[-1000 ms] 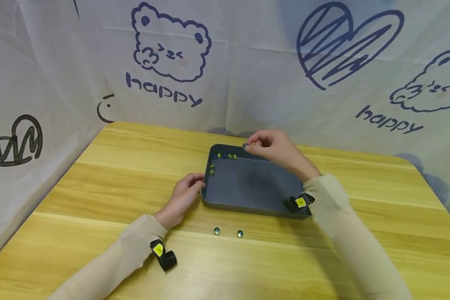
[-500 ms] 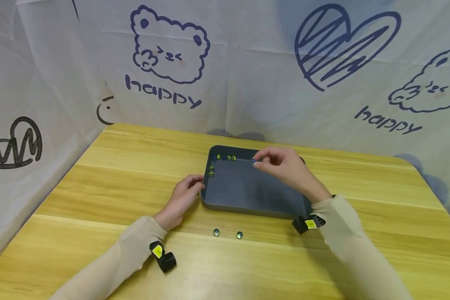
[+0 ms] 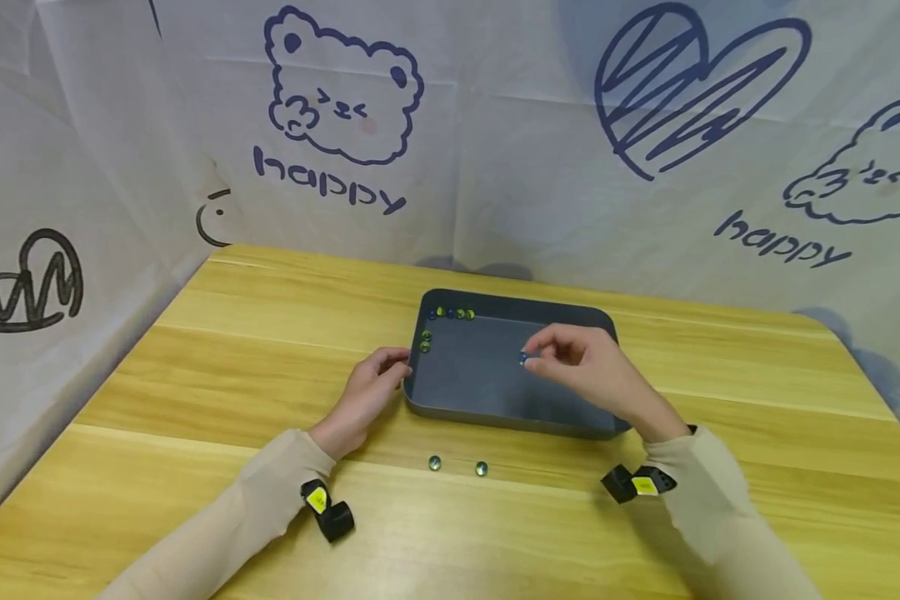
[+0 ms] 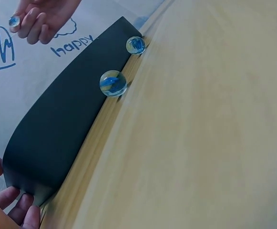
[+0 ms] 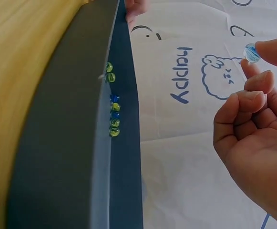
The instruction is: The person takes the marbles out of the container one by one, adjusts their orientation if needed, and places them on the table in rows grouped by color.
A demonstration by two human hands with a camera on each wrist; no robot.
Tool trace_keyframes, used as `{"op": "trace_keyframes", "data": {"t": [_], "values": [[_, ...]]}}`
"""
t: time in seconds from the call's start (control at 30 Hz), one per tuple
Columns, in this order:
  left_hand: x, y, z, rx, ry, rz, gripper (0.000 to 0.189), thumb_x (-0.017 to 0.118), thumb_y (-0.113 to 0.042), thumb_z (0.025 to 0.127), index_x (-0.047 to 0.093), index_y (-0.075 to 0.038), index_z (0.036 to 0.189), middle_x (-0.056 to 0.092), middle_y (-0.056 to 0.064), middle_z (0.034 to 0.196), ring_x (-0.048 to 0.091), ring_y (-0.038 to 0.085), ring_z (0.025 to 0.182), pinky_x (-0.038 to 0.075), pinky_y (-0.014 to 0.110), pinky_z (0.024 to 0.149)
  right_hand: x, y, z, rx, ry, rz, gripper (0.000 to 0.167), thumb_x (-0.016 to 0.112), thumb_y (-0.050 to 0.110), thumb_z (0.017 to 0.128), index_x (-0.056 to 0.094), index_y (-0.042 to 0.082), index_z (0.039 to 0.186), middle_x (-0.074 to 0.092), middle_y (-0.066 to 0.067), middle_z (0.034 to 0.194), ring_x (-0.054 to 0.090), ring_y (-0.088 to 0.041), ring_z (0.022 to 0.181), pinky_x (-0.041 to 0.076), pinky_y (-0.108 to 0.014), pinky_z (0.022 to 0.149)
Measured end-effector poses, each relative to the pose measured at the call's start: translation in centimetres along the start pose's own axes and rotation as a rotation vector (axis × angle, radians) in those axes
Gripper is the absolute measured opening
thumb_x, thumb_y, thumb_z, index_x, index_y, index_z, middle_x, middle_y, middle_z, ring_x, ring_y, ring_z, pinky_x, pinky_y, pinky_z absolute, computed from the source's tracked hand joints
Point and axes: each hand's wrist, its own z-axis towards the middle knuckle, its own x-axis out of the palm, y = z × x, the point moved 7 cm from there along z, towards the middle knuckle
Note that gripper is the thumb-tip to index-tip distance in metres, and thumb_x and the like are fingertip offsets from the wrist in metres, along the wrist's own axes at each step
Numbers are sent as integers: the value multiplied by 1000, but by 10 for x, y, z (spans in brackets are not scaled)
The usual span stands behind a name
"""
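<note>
My right hand (image 3: 588, 367) holds a clear marble with blue in it (image 5: 251, 53) between thumb and index finger, above the right half of a dark grey tray (image 3: 487, 379). The other fingers of that hand are curled. At the tray's left side my left hand (image 3: 363, 396) grips the wall, thumb at the rim and fingertips low against the outside in the left wrist view. Several yellow-green and blue marbles (image 5: 114, 114) line the far left corner inside the tray. Two clear marbles with blue swirls (image 4: 113, 83) lie on the table before the tray's near wall.
The tray stands on a wooden table (image 3: 255, 333). A white cloth (image 3: 495, 167) with bear and heart drawings hangs behind and to the left of the table. Each sleeve carries a black wrist camera, the right camera (image 3: 637, 483) near the tray's front right corner.
My right hand has moved from the tray's far wall toward the near right, over the tray, with the marble still pinched. The left hand stays at the tray's left side.
</note>
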Motion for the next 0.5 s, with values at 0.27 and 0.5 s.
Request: {"op": "trace_keyframes", "data": {"t": [0.27, 0.5], "values": [[0, 1, 2, -4, 2, -2, 39, 47, -11, 97, 50, 1, 134, 51, 16, 132, 46, 27, 119, 40, 42, 101, 9, -6, -11, -2, 108, 76, 11, 65, 8, 91, 67, 0, 98, 55, -5, 77, 50, -16, 65, 48, -28, 65], [-1, 2, 2, -9, 3, 1, 39, 48, -11, 97, 50, 1, 134, 51, 16, 132, 46, 27, 119, 40, 41, 101, 20, -4, -23, -62, 221, 60, 8, 65, 4, 90, 68, 2, 97, 54, -2, 75, 49, -15, 67, 42, -28, 62]]}}
